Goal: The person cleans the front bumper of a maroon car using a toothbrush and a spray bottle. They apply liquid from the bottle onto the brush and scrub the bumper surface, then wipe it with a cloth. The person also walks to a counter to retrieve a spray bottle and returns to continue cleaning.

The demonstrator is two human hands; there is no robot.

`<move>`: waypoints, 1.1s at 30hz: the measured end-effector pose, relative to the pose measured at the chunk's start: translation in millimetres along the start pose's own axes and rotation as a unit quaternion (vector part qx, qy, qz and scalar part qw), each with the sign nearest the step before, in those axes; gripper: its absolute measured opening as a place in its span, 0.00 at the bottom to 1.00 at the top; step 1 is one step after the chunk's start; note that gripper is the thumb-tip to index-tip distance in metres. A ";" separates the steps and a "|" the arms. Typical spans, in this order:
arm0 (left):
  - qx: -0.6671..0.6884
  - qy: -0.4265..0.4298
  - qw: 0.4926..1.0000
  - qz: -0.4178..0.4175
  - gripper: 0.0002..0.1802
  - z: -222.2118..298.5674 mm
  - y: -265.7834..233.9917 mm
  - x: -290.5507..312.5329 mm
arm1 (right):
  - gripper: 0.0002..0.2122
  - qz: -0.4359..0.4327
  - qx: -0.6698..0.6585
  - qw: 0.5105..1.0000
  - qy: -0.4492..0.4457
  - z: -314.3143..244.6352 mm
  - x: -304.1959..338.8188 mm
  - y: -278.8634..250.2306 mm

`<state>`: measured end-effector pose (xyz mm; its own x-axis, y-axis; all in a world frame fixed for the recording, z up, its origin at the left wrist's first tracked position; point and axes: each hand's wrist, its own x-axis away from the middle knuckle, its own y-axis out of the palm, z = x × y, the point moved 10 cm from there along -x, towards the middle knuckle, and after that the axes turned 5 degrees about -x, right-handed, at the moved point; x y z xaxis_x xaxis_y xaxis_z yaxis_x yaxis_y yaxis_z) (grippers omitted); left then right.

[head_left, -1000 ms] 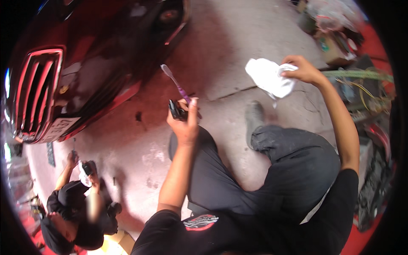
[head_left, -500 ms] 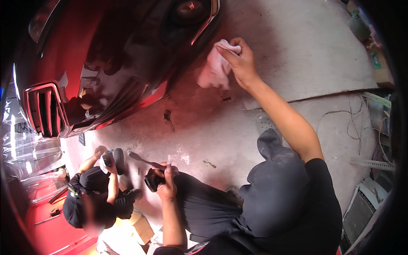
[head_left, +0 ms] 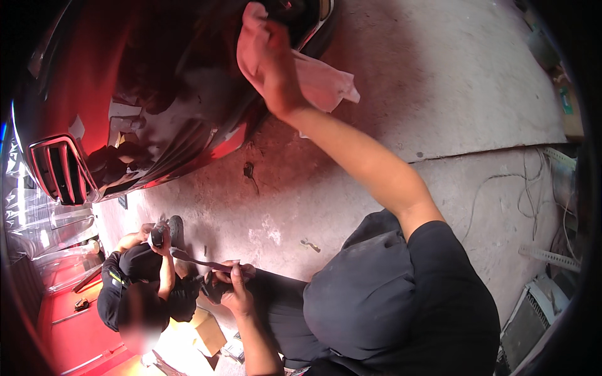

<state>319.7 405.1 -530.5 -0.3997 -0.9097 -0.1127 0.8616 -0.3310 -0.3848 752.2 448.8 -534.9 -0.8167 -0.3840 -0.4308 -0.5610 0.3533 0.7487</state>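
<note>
My right hand [head_left: 277,72], blurred, is wrapped in a pinkish-white cloth [head_left: 323,81] at the glossy dark-red car's bumper [head_left: 169,81], near its round dark lamp recess. One end of the cloth spreads out past the wrist toward the floor. The hand hides the exact contact. Low down in front of my body, my left hand [head_left: 237,291] is closed round a black object [head_left: 213,288] whose kind I cannot make out. A long dark strip [head_left: 194,258] sticks out from the same hand toward the left.
A co-worker [head_left: 135,282] in black crouches at the lower left, a dark object in their hands, beside a cardboard box [head_left: 207,332] and a red panel [head_left: 69,313]. Cables [head_left: 533,182] lie on the concrete floor at right, near a grey radiator-like unit [head_left: 533,319].
My right hand has moved left and up from over the floor to the car, bringing the cloth along. My left hand has shifted slightly left and down, still holding the black object.
</note>
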 end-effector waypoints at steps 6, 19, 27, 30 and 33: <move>-0.055 0.022 0.997 0.041 0.06 1.9 -15.4 4.0 | 0.27 -0.073 0.107 0.983 -0.130 -25.8 5.3 18.7; -0.060 0.000 0.998 0.028 0.06 -7.2 -10.7 -12.6 | 0.32 -0.151 0.454 0.862 -0.166 -15.1 12.0 5.1; -0.095 0.085 0.992 0.015 0.15 -5.2 -10.0 -24.8 | 0.24 -0.186 0.618 0.715 -0.268 -19.4 19.7 -16.0; -0.137 0.121 0.983 0.017 0.12 -6.2 -16.2 -26.2 | 0.20 -0.204 0.641 0.684 -0.281 -21.6 21.6 -21.5; -0.075 0.039 0.996 0.016 0.08 -17.3 -18.2 -21.0 | 0.18 -0.196 0.641 0.680 -0.297 -29.2 23.4 -24.9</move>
<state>307.0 434.6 -537.0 -0.4011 -0.8948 -0.1962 0.8205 -0.2557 -0.5113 751.0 406.2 -548.9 -0.2681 -0.3850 -0.8831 -0.0975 0.9228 -0.3728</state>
